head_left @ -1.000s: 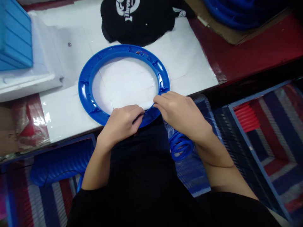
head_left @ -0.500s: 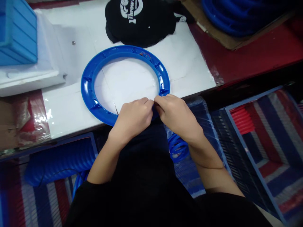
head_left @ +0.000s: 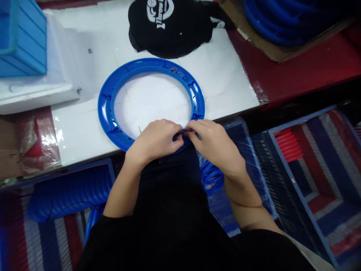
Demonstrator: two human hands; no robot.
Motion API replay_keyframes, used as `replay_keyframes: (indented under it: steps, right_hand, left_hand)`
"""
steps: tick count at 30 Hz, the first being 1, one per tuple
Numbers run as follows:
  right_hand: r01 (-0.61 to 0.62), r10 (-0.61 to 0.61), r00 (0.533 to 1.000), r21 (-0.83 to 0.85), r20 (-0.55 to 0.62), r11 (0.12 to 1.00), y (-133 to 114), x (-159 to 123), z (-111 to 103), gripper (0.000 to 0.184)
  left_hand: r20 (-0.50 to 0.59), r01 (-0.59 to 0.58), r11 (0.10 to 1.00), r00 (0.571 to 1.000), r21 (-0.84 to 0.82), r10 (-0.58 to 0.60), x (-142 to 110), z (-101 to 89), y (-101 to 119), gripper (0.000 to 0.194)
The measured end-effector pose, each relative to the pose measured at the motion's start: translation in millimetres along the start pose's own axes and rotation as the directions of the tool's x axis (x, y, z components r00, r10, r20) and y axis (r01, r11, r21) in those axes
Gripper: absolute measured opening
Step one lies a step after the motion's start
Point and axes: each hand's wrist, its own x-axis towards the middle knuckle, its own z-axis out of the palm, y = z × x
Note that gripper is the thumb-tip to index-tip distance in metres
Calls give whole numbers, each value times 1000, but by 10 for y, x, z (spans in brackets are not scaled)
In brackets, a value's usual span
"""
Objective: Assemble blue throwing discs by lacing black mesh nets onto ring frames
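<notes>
Blue plastic ring [head_left: 106,107] lies flat at the near edge of the tabletop [head_left: 299,75], on white sheeting [head_left: 225,75], open channel side up, ribs and screw posts exposed. Both hands are on its near-right stretch.

Left hand [head_left: 158,138]: fingers curled, thumb and index drawn close at the rim; can't tell if anything is gripped between them. Right hand [head_left: 213,143]: thumb and index brought together at the same spot, just beside the left fingertips. Looks like a fine pinch, but whatever is in it is too small to make out.

Status, my read: partly assembled. Circuit board with wires [head_left: 178,71] sits in the channel at far right. The left and far stretches of channel show no other parts. Near stretch is hidden by the hands, so can't confirm what's fitted there. No cover on the ring, so the channel isn't closed up yet. Fine work at the near-right stretch looks unfinished.

Around it: black printed fabric piece [head_left: 172,34] beyond the ring, light-blue bin [head_left: 28,47] on white foam [head_left: 39,101] at far left, more blue rings [head_left: 273,24] in a cardboard box at far right, red rings [head_left: 289,145] in the crate at right.
</notes>
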Motion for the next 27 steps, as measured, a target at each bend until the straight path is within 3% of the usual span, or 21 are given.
replay_keyframes:
  steps: [5,11,17,27]
  right_hand:
    - [48,-37,995,119,-96,992,90,-103,-97,14]
    - [36,-2,994,297,-112,954,246,-26,-236,10]
    - [78,-40,981,197,-192,977,272,137,-131,10]
    - [84,-52,977,146,-209,986,214,87,-167,11]
  left_hand:
    - [-4,5,999,1000,-38,-5,28,2,-28,18]
    - [-20,16,997,1000,-72,-18,30,28,-54,16]
    - [-24,28,996,999,-80,-30,24,31,-52,16]
    - [-38,14,996,999,-87,-17,15,39,-76,13]
